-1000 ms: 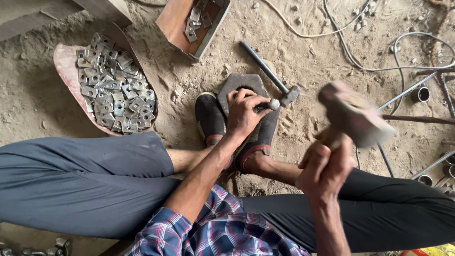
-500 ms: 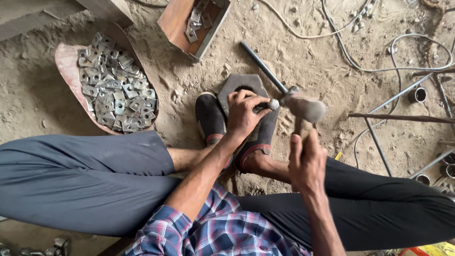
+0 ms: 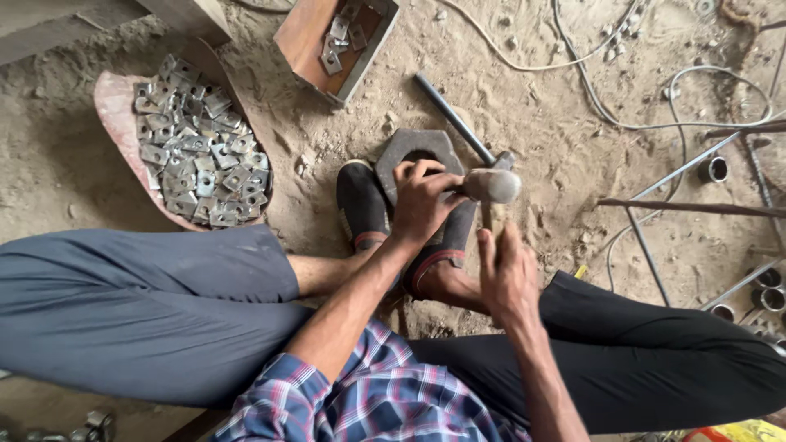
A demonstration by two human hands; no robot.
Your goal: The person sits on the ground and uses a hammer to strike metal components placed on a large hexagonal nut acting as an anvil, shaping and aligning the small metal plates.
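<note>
Clamping left hand (image 3: 422, 196) fingers on a small workpiece, hidden under the grip, over the dark hexagonal block (image 3: 401, 151) between the shoes. Wrapping right hand (image 3: 508, 274) fingers tight around the hammer (image 3: 491, 187) handle, steel head hovering just right of the left knuckles. Judging it heavy, rigid, best gripped low on the handle. Lying far left: tray of flat metal plates (image 3: 196, 160) on sandy floor.
</note>
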